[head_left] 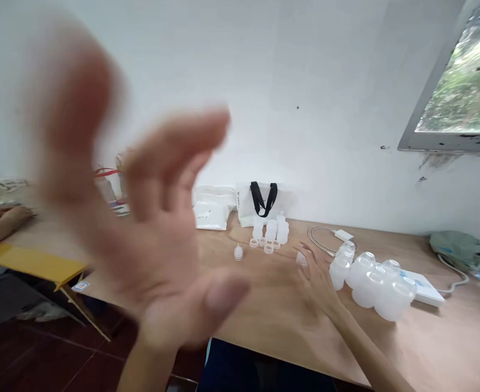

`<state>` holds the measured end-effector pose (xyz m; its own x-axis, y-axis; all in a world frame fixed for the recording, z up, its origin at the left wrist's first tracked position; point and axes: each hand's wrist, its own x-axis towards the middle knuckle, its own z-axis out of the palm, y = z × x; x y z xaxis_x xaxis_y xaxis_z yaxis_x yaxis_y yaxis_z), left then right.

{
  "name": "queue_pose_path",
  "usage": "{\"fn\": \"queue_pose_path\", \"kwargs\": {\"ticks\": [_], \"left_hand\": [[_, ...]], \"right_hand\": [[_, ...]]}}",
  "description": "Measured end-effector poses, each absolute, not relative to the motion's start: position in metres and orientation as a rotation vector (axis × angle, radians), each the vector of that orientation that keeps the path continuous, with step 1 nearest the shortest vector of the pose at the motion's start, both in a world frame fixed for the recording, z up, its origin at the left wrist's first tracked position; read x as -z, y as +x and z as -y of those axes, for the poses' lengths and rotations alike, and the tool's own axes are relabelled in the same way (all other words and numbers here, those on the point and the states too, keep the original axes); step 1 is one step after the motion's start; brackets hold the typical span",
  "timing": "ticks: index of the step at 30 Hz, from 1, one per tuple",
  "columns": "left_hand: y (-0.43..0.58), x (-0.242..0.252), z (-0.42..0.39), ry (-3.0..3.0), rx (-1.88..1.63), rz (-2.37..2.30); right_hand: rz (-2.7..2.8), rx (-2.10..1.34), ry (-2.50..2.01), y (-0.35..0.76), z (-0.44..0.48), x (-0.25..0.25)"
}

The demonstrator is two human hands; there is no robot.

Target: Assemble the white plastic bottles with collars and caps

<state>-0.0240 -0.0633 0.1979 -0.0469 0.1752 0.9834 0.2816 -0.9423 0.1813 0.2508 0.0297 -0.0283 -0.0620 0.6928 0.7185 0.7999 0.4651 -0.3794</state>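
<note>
My left hand (pixel 162 250) is raised close to the camera, large and blurred. Its fingers and thumb are spread, and nothing is in it. Over the table, my right hand (pixel 318 277) stretches its fingers around a small clear cap (pixel 301 259); whether they touch it I cannot tell. Several frosted bottles (pixel 374 286) with clear domed covers stand to the right of that hand. Farther back are several small white bottles (pixel 271 231) and loose white rings (pixel 268 249). A small clear nipple-shaped part (pixel 238 252) sits alone to their left.
A white bag (pixel 244 206) with black handles and white packets (pixel 211 215) rest against the wall. At the right are a white box (pixel 423 288), a cable with a white adapter (pixel 343 235) and a green cloth item (pixel 458 249). Another person's hand (pixel 17 216) rests at far left.
</note>
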Motion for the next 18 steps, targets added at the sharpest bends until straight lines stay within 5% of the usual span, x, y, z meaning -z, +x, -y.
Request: {"fn": "queue_pose_path", "kwargs": {"ticks": [3,11,18], "left_hand": [[-0.006,-0.143,0.012,-2.254,2.165,0.623],[-0.005,0.034,-0.134,-2.328,1.977,1.787],[-0.025,0.080,-0.142,-2.648,1.833,1.970]], "right_hand": [[1.734,0.236,-1.328,0.247,-0.067,0.046],[1.412,-0.012,-1.438,0.268,-0.120,0.112],[1.320,-0.080,-1.481,0.279,-0.126,0.123]]}}
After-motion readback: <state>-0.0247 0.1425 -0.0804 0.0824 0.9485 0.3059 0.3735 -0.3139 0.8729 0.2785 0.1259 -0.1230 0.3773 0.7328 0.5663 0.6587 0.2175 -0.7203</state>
